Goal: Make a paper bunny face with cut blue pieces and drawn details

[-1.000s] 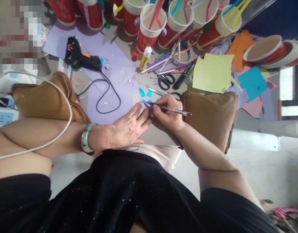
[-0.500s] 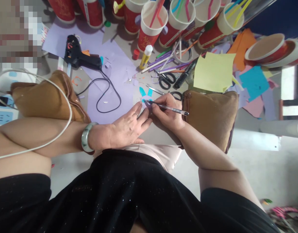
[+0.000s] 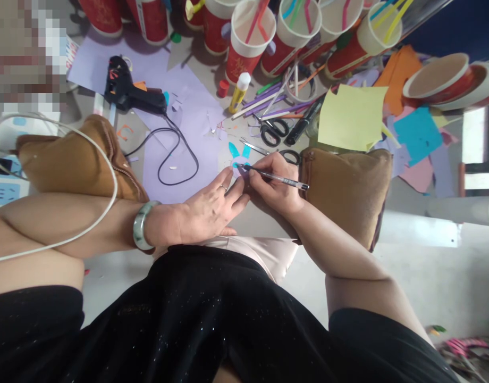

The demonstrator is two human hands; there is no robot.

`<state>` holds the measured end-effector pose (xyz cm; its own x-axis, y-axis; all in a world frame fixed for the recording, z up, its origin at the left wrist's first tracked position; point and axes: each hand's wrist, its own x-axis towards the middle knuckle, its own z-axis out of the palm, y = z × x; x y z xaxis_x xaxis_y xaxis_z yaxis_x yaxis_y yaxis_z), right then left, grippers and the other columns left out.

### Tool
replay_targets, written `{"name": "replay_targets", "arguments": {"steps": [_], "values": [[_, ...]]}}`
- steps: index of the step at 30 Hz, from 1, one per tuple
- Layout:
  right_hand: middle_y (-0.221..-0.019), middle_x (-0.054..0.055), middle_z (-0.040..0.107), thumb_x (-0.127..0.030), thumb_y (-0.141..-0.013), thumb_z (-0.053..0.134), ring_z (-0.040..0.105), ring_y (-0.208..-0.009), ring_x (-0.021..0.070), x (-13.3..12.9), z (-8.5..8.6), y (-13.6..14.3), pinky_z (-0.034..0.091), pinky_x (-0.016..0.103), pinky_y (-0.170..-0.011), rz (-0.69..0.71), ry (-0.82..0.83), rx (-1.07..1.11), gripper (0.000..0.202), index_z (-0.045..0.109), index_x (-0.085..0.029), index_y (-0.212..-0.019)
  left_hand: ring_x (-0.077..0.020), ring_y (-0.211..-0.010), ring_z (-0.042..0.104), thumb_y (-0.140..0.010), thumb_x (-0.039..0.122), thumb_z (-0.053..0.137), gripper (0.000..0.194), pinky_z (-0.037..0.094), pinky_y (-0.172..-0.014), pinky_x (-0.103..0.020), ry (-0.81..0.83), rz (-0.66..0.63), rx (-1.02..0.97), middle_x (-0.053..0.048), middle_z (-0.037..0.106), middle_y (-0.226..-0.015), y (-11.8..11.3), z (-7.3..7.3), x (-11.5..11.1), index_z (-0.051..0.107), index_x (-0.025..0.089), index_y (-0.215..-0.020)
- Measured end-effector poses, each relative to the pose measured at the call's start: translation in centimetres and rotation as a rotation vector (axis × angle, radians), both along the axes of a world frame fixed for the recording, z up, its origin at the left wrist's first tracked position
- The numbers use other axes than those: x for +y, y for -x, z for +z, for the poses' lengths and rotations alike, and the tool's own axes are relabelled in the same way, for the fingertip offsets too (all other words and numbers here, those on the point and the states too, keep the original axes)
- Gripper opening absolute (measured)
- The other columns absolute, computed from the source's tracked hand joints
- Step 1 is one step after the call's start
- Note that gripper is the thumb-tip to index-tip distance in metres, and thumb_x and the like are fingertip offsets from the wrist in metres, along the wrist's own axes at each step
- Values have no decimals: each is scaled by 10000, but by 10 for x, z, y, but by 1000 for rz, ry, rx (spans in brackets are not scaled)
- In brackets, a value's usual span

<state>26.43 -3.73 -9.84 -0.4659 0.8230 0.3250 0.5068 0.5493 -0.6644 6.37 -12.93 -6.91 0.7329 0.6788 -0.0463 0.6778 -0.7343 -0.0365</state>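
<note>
A small purple paper cutout (image 3: 239, 160) with two blue ear-like pieces and blue spots lies on the table close to me. My right hand (image 3: 274, 183) is closed around a pen (image 3: 282, 179) with a clear barrel, its tip at a blue spot on the cutout. My left hand (image 3: 212, 207) lies flat with fingers stretched out, the fingertips at the cutout's lower edge. Part of the cutout is hidden by the fingers. Just beyond my right hand lie black-handled scissors (image 3: 291, 156), with a second pair of scissors (image 3: 270, 135) farther back.
Red paper cups (image 3: 244, 64), several with coloured straws, line the back. A black glue gun (image 3: 135, 94) lies on purple paper (image 3: 180, 154) at left. Brown cushions (image 3: 344, 197) flank my arms. A glue stick (image 3: 239, 93), black marker (image 3: 304, 122) and yellow paper (image 3: 352, 117) lie beyond my hands.
</note>
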Motion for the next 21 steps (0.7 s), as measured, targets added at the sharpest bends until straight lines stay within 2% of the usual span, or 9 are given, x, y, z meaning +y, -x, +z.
{"name": "replay_targets", "arguments": {"steps": [17, 21], "values": [[-667, -42, 671, -298, -868, 645, 594, -555, 130, 1, 1, -1, 472, 293, -560, 22, -5, -8, 83, 586, -251, -834, -473, -1495, 489, -965, 677, 611, 847, 279, -1269, -643, 17, 13, 1, -283, 521, -1597, 0, 2, 0, 505, 80, -1557], [-659, -45, 662, -301, -869, 659, 591, -548, 130, 1, 1, -1, 473, 292, -554, 27, 9, -8, 89, 594, -254, -832, -478, -1495, 485, -965, 659, 625, 856, 274, -1278, -638, 33, 10, -14, -305, 517, -1589, 0, 4, 0, 502, 52, -1554]]}}
